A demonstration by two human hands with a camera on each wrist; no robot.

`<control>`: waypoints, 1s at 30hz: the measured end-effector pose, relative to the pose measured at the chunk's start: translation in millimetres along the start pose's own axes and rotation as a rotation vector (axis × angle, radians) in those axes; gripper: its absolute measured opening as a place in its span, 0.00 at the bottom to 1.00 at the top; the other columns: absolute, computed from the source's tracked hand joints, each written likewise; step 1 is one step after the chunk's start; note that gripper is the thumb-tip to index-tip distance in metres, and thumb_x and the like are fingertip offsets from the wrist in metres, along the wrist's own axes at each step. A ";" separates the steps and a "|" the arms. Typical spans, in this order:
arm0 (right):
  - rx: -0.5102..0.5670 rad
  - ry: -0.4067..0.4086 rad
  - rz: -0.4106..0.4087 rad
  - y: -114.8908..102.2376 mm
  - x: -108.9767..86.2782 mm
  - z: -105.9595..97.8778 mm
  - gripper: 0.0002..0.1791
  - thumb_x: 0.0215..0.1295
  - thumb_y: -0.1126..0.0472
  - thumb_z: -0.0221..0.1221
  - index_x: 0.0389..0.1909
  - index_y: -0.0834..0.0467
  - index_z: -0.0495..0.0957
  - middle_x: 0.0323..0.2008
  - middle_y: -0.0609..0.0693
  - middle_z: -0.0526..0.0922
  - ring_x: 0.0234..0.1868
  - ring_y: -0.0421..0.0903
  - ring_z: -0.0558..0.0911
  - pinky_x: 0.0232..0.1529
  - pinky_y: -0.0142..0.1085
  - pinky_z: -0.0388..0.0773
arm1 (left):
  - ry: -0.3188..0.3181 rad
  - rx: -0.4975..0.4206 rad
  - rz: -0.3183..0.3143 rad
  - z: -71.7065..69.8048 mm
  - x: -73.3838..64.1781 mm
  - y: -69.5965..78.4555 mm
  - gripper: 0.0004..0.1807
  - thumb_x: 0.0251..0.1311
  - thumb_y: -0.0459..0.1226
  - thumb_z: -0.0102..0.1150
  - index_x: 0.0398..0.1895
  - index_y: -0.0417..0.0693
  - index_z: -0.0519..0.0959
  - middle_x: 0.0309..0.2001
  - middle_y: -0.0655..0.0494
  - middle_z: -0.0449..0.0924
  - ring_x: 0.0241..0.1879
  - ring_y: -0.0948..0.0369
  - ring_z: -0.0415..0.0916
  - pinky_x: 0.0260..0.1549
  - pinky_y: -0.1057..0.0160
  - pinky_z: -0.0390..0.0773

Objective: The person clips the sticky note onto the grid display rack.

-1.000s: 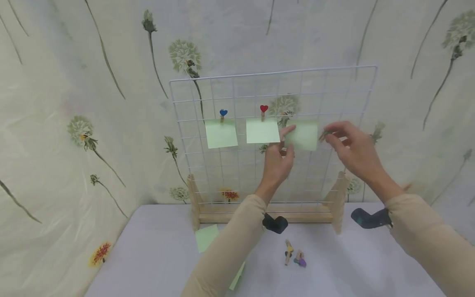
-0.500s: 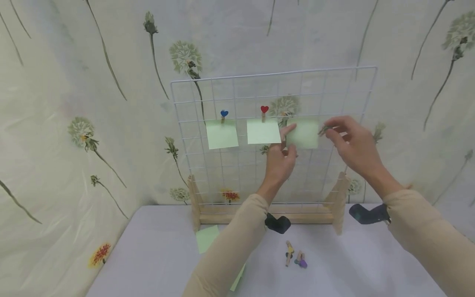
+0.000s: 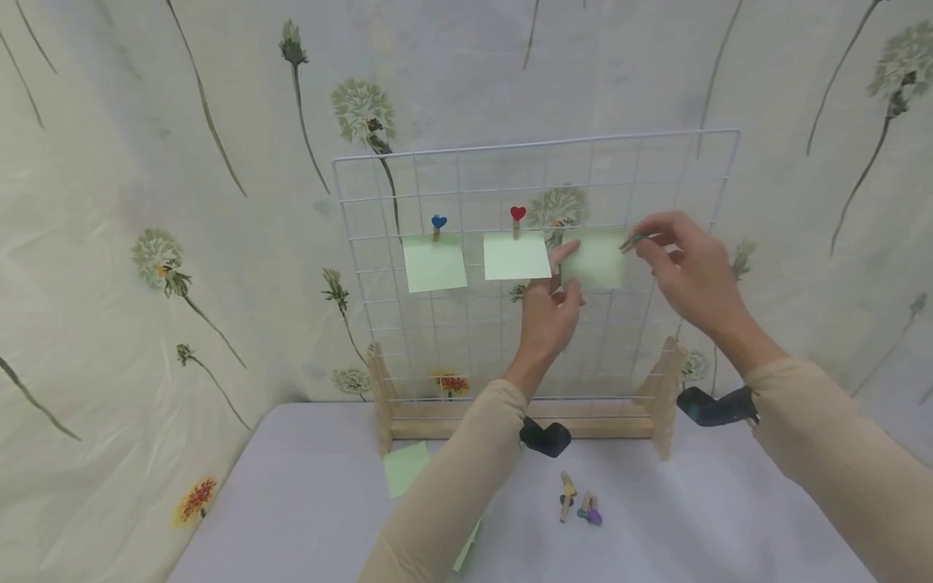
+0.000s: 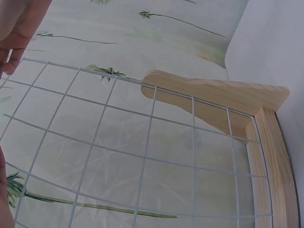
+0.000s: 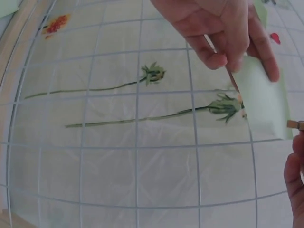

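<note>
My left hand [image 3: 550,320] pinches the left edge of a light green paper note [image 3: 599,261] in front of the white wire grid [image 3: 481,324]. In the right wrist view this note [image 5: 263,102] bends slightly, the left hand's fingers at one end of it. My right hand [image 3: 692,275] pinches a small wooden clothespin [image 5: 293,124] between thumb and fingertips, its tip right at the note's upper right edge. Two more green notes hang to the left, one under a clothespin with a blue heart [image 3: 439,221], the other under one with a red heart [image 3: 518,213].
Wooden feet [image 3: 662,401] and a crossbar [image 3: 590,427] bear the grid on the white table [image 3: 291,486]. Several clothespins [image 3: 567,495] lie in front of it. Loose green notes [image 3: 405,468] lie on the left, partly hidden under my left sleeve. A flowered sheet hangs behind.
My right hand has moved a little up and left, bringing the clothespin to the note's upper right edge. The left hand has stayed almost still with the note.
</note>
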State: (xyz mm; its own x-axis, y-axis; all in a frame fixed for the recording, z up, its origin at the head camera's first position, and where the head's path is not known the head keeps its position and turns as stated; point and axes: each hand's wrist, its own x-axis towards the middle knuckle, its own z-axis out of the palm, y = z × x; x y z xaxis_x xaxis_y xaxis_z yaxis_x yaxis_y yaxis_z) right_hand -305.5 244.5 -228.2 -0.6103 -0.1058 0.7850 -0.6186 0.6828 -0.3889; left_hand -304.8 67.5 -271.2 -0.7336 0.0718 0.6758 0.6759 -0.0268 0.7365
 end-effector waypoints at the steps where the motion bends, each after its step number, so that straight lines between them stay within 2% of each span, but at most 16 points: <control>1: 0.002 -0.005 0.007 -0.8 1.2 0.7 0.11 0.68 0.63 0.53 0.49 0.59 0.74 0.45 0.50 0.80 0.41 0.22 0.71 0.35 0.20 0.67 | 0.002 -0.002 -0.003 -0.5 0.2 -0.3 0.27 0.61 0.21 0.42 0.64 0.41 0.66 0.68 0.46 0.61 0.59 0.51 0.73 0.35 0.66 0.82; 9: -0.006 0.001 -0.011 -2.7 9.4 6.0 0.11 0.68 0.63 0.53 0.49 0.58 0.74 0.45 0.49 0.80 0.41 0.25 0.71 0.33 0.19 0.68 | 0.006 -0.002 -0.021 -0.4 2.4 -1.5 0.27 0.61 0.21 0.43 0.64 0.45 0.68 0.68 0.48 0.62 0.58 0.53 0.74 0.34 0.71 0.81; 16: -0.039 0.011 -0.065 -4.4 15.8 8.0 0.09 0.68 0.63 0.52 0.47 0.59 0.75 0.45 0.50 0.81 0.41 0.34 0.75 0.34 0.19 0.67 | 0.010 -0.010 -0.027 -1.0 4.2 -2.9 0.27 0.61 0.21 0.43 0.64 0.44 0.68 0.67 0.48 0.62 0.56 0.53 0.75 0.35 0.70 0.81; 18: -0.042 0.018 -0.073 -4.7 18.1 8.0 0.09 0.68 0.63 0.52 0.46 0.60 0.75 0.44 0.50 0.81 0.41 0.33 0.75 0.35 0.19 0.67 | 0.013 -0.016 -0.033 -1.0 4.5 -3.2 0.27 0.61 0.21 0.43 0.63 0.44 0.68 0.68 0.48 0.62 0.56 0.53 0.75 0.34 0.70 0.81; 24: -0.030 0.030 -0.076 -6.3 22.2 8.1 0.09 0.68 0.63 0.53 0.46 0.60 0.75 0.44 0.50 0.82 0.40 0.21 0.70 0.35 0.19 0.67 | 0.019 -0.021 -0.048 -1.0 4.9 -3.5 0.27 0.60 0.21 0.43 0.63 0.45 0.69 0.68 0.48 0.61 0.55 0.54 0.75 0.33 0.70 0.81; 27: -0.016 0.038 -0.075 -7.2 23.2 8.2 0.09 0.68 0.62 0.54 0.45 0.60 0.75 0.43 0.50 0.82 0.40 0.22 0.71 0.35 0.20 0.67 | 0.020 -0.022 -0.053 -1.1 5.1 -3.6 0.27 0.60 0.22 0.44 0.63 0.45 0.69 0.68 0.48 0.62 0.54 0.54 0.75 0.33 0.70 0.81; 30: -0.016 0.047 -0.072 -8.3 24.0 8.5 0.08 0.67 0.63 0.54 0.44 0.60 0.76 0.43 0.50 0.82 0.40 0.27 0.74 0.35 0.20 0.68 | 0.019 -0.026 -0.060 -1.3 5.2 -3.8 0.27 0.61 0.22 0.44 0.63 0.45 0.69 0.68 0.48 0.62 0.54 0.54 0.75 0.33 0.71 0.80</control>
State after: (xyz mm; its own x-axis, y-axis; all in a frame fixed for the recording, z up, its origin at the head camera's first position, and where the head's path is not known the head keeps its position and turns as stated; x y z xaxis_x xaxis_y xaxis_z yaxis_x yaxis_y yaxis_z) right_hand -319.2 230.1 -210.2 -0.5406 -0.1214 0.8324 -0.6520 0.6859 -0.3234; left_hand -311.3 66.7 -270.4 -0.7741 0.0555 0.6307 0.6287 -0.0493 0.7761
